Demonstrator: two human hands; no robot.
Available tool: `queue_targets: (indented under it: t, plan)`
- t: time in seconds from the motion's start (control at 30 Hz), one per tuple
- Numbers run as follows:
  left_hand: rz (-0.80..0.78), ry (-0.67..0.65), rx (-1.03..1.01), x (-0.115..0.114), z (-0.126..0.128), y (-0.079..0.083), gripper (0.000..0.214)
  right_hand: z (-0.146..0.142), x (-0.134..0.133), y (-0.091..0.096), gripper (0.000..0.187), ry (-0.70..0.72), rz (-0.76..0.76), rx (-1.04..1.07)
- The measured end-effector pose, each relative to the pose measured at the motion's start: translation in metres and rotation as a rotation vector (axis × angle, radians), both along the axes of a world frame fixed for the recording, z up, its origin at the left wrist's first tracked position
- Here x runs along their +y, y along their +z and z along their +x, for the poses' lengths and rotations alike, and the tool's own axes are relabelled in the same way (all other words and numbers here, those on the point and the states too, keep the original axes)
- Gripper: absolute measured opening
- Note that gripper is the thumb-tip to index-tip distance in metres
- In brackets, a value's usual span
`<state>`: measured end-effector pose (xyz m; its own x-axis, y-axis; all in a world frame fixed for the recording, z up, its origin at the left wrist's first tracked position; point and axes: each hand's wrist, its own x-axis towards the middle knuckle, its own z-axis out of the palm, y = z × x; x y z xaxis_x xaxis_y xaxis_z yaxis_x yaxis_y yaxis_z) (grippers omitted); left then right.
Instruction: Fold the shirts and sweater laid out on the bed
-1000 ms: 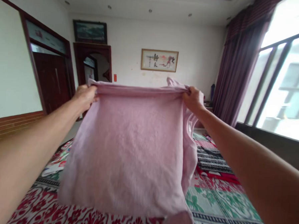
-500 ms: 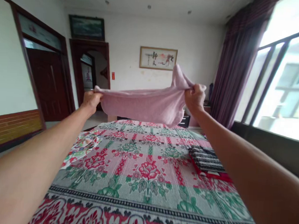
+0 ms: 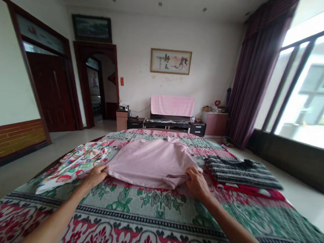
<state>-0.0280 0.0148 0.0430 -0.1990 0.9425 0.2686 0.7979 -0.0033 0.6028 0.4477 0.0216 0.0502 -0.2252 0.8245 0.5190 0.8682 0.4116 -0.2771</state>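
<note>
A pale pink garment, seemingly a shirt (image 3: 149,160), lies spread over a flowered bed cover (image 3: 157,204). Its near left corner is pinched in my left hand (image 3: 98,175). My right hand (image 3: 197,182) grips the near right side, where the cloth bunches into a small fold. Both hands are low, close to the cover. Left of the shirt lies a crumpled white cloth with a colourful print (image 3: 78,162). To its right sits a folded black-and-white striped knit garment (image 3: 240,172) on top of a red cloth with white spots (image 3: 256,190).
Beyond the bed's far edge, a low black cabinet (image 3: 199,129) stands against the wall, below a pink cloth (image 3: 172,105) draped over what may be a television. A purple curtain (image 3: 245,78) hangs beside the window at right. An open doorway (image 3: 98,85) is at back left.
The pink shirt, held stretched in the air before, has come down onto the bed. Both hands moved down with it and still grip its sides. The wall cabinet is now in view.
</note>
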Motion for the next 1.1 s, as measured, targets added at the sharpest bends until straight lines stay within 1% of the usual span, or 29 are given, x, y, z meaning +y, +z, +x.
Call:
queue_targets:
  t: [0.07, 0.2, 0.3, 0.4, 0.43, 0.47, 0.53, 0.6, 0.63, 0.7, 0.77, 0.9, 1.0, 1.1]
  plan:
    - [0.004, 0.014, 0.003, -0.003, -0.001, -0.01, 0.036, 0.001, -0.006, -0.005, 0.025, -0.005, -0.015, -0.008]
    - [0.081, -0.043, 0.024, -0.005, -0.003, -0.021, 0.032, 0.005, -0.014, -0.009, 0.019, -0.042, -0.01, -0.016]
    - [0.122, -0.032, 0.017, -0.006, -0.004, -0.025, 0.029, 0.009, -0.02, -0.005, 0.01, -0.111, -0.036, -0.019]
    - [0.133, 0.0, 0.023, -0.008, -0.003, -0.026, 0.028, 0.008, -0.026, 0.003, 0.014, -0.192, 0.016, 0.039]
    - [0.139, 0.007, 0.027, -0.009, -0.002, -0.025, 0.028, 0.005, -0.027, 0.004, 0.016, -0.177, 0.055, 0.057]
    - [0.149, 0.004, 0.032, -0.01, -0.001, -0.024, 0.028, 0.002, -0.027, 0.006, 0.02, -0.129, 0.091, 0.061]
    - [0.174, -0.04, 0.039, -0.013, 0.001, -0.022, 0.031, -0.007, -0.028, 0.005, 0.032, 0.029, 0.136, 0.038]
    - [0.187, -0.11, 0.037, -0.016, 0.002, -0.02, 0.037, -0.018, -0.028, 0.003, 0.049, 0.184, 0.123, -0.002]
    - [0.183, -0.135, 0.03, -0.017, 0.002, -0.019, 0.039, -0.023, -0.028, 0.001, 0.055, 0.234, 0.098, -0.015]
    - [0.149, -0.151, 0.005, -0.02, 0.001, -0.018, 0.039, -0.03, -0.028, -0.003, 0.063, 0.279, 0.027, -0.029]
    - [0.108, -0.136, -0.01, -0.022, 0.0, -0.017, 0.033, -0.034, -0.028, -0.006, 0.062, 0.269, -0.032, -0.031]
    - [0.07, -0.125, 0.026, -0.025, -0.002, -0.016, 0.023, -0.031, -0.024, -0.006, 0.045, 0.249, -0.056, 0.004]
    - [0.062, -0.145, 0.06, -0.024, -0.003, -0.018, 0.019, -0.022, -0.022, -0.002, 0.038, 0.278, -0.074, 0.019]
    - [0.047, -0.162, 0.061, -0.021, -0.005, -0.02, 0.017, -0.012, -0.023, 0.006, 0.029, 0.314, -0.115, -0.018]
